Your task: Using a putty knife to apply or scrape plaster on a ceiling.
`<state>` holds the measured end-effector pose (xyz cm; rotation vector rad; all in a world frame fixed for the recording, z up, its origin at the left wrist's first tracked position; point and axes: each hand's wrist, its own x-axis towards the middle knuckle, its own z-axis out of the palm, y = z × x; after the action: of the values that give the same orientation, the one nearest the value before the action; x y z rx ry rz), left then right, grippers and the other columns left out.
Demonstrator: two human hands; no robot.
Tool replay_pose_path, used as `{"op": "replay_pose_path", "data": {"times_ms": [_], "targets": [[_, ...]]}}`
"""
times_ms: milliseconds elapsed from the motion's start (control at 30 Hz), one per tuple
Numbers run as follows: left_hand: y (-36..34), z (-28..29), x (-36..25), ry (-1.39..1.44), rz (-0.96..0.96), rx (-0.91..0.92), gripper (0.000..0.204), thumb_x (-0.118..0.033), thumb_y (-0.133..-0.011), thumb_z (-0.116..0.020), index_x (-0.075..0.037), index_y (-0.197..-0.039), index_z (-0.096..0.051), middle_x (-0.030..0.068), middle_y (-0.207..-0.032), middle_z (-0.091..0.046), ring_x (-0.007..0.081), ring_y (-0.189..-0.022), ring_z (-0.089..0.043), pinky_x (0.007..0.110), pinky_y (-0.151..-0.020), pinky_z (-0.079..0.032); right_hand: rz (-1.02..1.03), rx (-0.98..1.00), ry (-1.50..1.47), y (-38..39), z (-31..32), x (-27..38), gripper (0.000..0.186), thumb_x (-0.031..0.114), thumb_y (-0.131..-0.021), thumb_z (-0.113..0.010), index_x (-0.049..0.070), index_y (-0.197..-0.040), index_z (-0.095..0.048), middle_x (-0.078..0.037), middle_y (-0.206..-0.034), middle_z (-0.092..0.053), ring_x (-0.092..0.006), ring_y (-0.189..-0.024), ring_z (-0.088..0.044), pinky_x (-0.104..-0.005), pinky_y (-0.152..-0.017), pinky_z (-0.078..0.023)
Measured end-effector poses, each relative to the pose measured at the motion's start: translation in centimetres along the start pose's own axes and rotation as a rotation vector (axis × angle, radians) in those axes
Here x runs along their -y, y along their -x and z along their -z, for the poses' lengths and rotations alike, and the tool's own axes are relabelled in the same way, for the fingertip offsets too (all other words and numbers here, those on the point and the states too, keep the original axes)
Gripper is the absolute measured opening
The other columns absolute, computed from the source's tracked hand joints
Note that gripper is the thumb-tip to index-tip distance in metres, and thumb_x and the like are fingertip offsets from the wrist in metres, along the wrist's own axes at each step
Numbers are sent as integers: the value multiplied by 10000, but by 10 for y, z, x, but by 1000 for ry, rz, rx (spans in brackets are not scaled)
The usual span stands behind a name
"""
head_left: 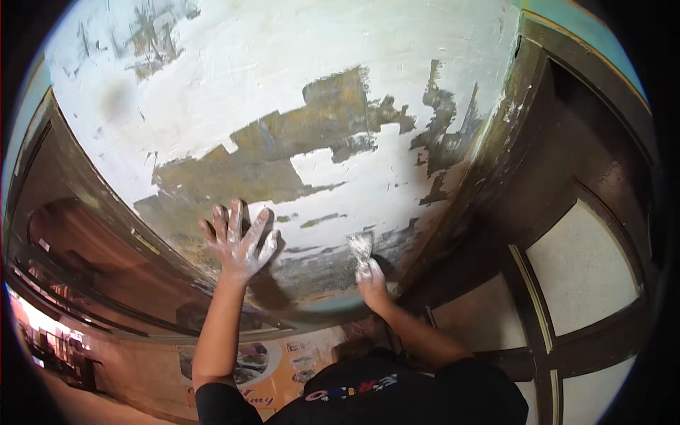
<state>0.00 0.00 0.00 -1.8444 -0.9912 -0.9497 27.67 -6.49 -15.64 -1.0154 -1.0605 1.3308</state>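
Observation:
In front of me stands a wall [248, 85] with white filler spread over much of it and rough brown-grey patches showing through. My left hand [239, 244] is dusted white, its fingers spread and resting against the lower wall, near the border of a brown patch. With closed fingers my right hand [372, 280] grips a putty knife [361, 246] by its lower end. White filler coats the blade, which is at the wall's lower part, over a grey, thinly smeared area. Whether the blade's edge presses on the wall, I cannot tell.
A dark wooden frame [471, 195] borders the wall on the right, beside a dark door with pale panels [581, 265]. To the left is another dark wooden frame [92, 166]. An orange printed poster [283, 375] shows below, behind my arms.

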Motion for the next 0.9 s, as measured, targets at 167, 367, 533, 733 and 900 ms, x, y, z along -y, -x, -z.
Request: {"op": "replay_pose_path", "data": {"times_ms": [167, 367, 533, 733, 900], "targets": [[-1, 7, -14, 45, 134, -6, 565, -401, -691, -716, -344, -1232, -563, 109, -1499, -223, 409, -1388, -60, 599, -1065, 41, 258, -233, 111, -20, -9, 62, 199, 244, -973, -392, 64, -914, -454, 15, -625, -443, -53, -464, -388, -226, -391, -316], [-23, 5, -36, 112, 86, 9, 502, -370, -716, -713, -289, -1199, -599, 161, -1480, -243, 424, -1385, -50, 605, -1052, 71, 210, -50, 111, -4, 20, 38, 272, 290, -976, -374, 75, -834, -463, 16, -548, -427, -66, -401, -378, -226, -379, -322], [-53, 0, -69, 121, 44, 42, 562, -431, -710, -715, -319, -1240, -563, 104, -1499, -226, 393, -1396, 4, 640, -1004, 148, 252, -96, 172, -25, -3, 127, 226, 233, -971, -401, 65, -834, -465, 14, -552, -431, -62, -421, -384, -227, -388, -328], [-81, -8, -92, 92, 80, 48, 476, -435, -785, -622, -364, -1249, -544, 70, -1480, -288, 370, -1401, -46, 608, -1031, 145, 189, -76, 113, 0, 32, 68, 190, 217, -959, -417, 67, -860, -477, 19, -563, -434, -60, -427, -392, -223, -386, -325], [-76, -18, -91, 75, 16, -68, 504, -423, -714, -714, -311, -1193, -604, 90, -1475, -293, 349, -1400, -91, 560, -1077, 63, 161, -105, 89, -19, 24, 143, 201, 243, -955, -453, 68, -864, -491, 27, -574, -430, -56, -439, -389, -220, -393, -321]]}}
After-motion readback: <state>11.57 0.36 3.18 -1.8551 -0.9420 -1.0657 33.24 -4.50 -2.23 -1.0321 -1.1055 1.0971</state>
